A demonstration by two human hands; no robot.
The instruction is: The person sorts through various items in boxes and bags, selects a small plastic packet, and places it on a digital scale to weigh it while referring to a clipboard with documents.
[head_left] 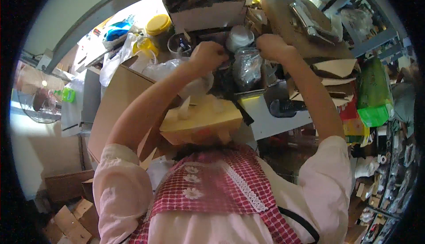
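Nearest, a red checked apron (199,199) with three white flowers covers the person's front, its bottom cut off by the lower edge; two pale sleeves flank it, with both bare forearms reaching away over a crowded bench. Just beyond the apron sits one yellow box (201,124), and to its right a black object (285,104), its kind hard to make out. Farther in, between the two hands and slightly nearer than them, lies one clear bag (248,69); its long axis runs roughly away from the person, its far end toward the right hand, and glare obscures its contents. The left hand (208,56) is left of the bag, fingers curled inward; whether they grip anything I cannot tell. The right hand (272,48) is by the bag's far end, fingers bent and tips mostly hidden, so I cannot tell whether it touches or holds anything. Between the hands stands one white tub (240,38); left of the left hand, one clear cup (179,46) is partly covered. Beyond are one yellow-lidded jar (158,25) and a pale carton (208,16), its top buried under clutter.
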